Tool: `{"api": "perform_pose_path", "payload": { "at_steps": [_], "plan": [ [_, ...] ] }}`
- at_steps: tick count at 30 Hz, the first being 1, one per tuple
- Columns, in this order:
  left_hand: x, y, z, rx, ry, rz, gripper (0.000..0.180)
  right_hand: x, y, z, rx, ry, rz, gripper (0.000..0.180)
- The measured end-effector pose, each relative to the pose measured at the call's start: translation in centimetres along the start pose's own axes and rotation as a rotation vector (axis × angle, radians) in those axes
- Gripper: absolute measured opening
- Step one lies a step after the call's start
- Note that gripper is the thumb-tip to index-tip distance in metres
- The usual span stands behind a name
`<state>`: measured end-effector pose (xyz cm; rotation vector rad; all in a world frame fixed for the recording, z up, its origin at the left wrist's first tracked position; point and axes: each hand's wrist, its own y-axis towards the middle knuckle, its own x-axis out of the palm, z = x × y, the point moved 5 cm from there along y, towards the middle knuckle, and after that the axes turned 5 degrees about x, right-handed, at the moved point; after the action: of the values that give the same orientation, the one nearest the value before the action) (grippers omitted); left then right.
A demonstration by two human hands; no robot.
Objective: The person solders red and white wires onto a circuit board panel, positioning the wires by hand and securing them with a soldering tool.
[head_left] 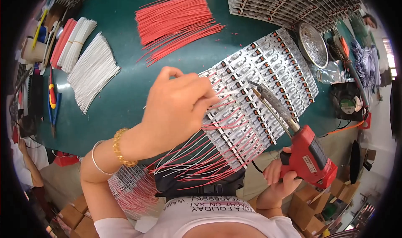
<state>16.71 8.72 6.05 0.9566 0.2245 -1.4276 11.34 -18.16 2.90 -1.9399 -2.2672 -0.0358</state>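
My left hand (178,106) hovers at the left edge of a panel of small circuit boards (268,79), its thumb and fingers pinched on a thin wire mostly hidden behind the hand. In my right hand (282,175) is a red soldering gun (310,158) with a pistol grip. Its dark tip and a thin metal feed tube reach over the panel, pointing up and left toward the middle rows. Red and white wires (192,154) are attached along the panel's near-left rows and hang toward my lap.
Loose red wires (176,22) and white wires (94,68) lie on the green table (121,112). Bundled wires (75,45), a screwdriver (51,93) and blue-handled pliers (54,114) are at left. At right are a metal bowl (313,44) and a small fan (347,104). More panels (293,6) stand behind.
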Motion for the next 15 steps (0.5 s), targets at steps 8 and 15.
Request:
{"api": "perform_pose_path", "payload": {
  "at_steps": [8, 15],
  "plan": [
    [1.9, -0.7, -0.6, -0.058, 0.088, 0.001, 0.016, -0.2, -0.6, 0.5, -0.006, -0.05, 0.019, 0.08],
    [2.4, -0.8, -0.3, 0.003, 0.158, 0.077, 0.016, -0.8, -1.2, 1.4, 0.023, -0.151, 0.047, 0.077]
  ]
}}
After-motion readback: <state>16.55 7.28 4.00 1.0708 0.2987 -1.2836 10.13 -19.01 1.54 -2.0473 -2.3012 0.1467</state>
